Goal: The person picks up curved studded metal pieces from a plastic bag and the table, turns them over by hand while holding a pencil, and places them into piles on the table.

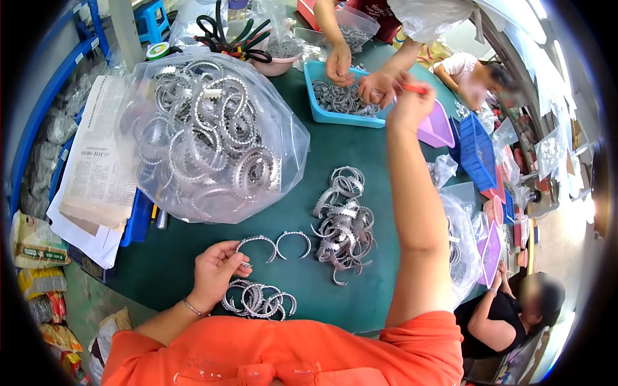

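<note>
My left hand (pixel 220 273) pinches a silver open bangle (pixel 256 239) between thumb and fingers, just above the table. Another open bangle (pixel 293 245) lies right beside it, and a small cluster of bangles (pixel 259 300) rests close to my left wrist. My right arm is stretched far forward. At its end, my right hand (pixel 412 109) is closed around a slim red object (pixel 414 88), partly hidden by the fingers and slightly blurred. That hand is near the right end of a light blue basket (pixel 315 116) of grey metal pieces. A loose pile of bangles (pixel 346 225) sits mid-table.
A big clear plastic bag (pixel 293 138) full of bangles covers the table's left. Across from me, a co-worker's hands (pixel 376 85) are over the blue basket. A purple tray (pixel 438 125) and blue crates (pixel 477 151) stand to the right. Pliers (pixel 225 35) stand behind the bag.
</note>
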A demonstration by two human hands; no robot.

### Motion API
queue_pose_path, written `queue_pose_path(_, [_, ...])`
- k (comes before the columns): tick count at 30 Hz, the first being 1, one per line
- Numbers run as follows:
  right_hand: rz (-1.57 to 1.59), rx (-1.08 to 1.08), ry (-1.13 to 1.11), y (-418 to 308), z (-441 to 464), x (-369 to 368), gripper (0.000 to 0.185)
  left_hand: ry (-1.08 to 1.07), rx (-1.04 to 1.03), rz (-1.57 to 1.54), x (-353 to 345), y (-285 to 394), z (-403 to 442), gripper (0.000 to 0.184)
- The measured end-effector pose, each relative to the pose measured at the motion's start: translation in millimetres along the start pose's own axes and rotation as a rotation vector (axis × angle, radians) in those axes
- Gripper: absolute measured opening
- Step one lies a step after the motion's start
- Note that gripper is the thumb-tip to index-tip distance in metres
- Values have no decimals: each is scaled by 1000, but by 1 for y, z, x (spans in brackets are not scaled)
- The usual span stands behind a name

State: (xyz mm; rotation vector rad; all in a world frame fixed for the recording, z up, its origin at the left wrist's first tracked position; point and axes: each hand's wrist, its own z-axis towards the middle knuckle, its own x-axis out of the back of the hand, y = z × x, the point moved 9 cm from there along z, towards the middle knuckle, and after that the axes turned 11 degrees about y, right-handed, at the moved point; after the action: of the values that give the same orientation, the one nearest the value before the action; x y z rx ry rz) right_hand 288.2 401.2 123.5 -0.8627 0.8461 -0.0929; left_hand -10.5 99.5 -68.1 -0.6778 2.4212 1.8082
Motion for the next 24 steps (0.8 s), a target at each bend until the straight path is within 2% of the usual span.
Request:
queue_pose_path(2, [73, 44, -149, -56, -33, -18, 6, 5, 2, -3, 1, 1, 1, 23])
queue_pose_path(3, [212, 6, -215, -87, -58, -29, 6, -2, -3, 0, -1, 1, 1, 23])
queue_pose_path(5, [476, -80, -382, -144, -114, -41, 11, -6, -7, 6, -1, 0, 1, 23])
queue_pose_path(6, [562, -109, -594, -172, -142, -45, 15, 5, -14, 0, 0, -1, 2, 23])
queue_pose_path(7, [678, -99, -575, -199, -173, -44, 19, 11, 3, -5, 0, -2, 2, 23])
queue_pose_path(8, [685, -101, -583, -220, -183, -36, 19, 14, 19, -8, 1, -3, 1, 23])
queue_pose_path(11, [499, -44, -912, -271, -233, -28, 26, 33, 18, -4, 3, -1, 3, 22])
queue_pose_path(15, [672, 54, -1017, -281, -255, -26, 30, 2, -52, -62, -1, 16, -2, 23])
queue_pose_path(20, [631, 170, -871, -287, -271, -15, 27, -46, -119, -124, -14, 48, -26, 24])
queue_pose_path(24, [349, 285, -483, -302, -299, 15, 26, -105, -102, -150, -20, 60, -47, 24])
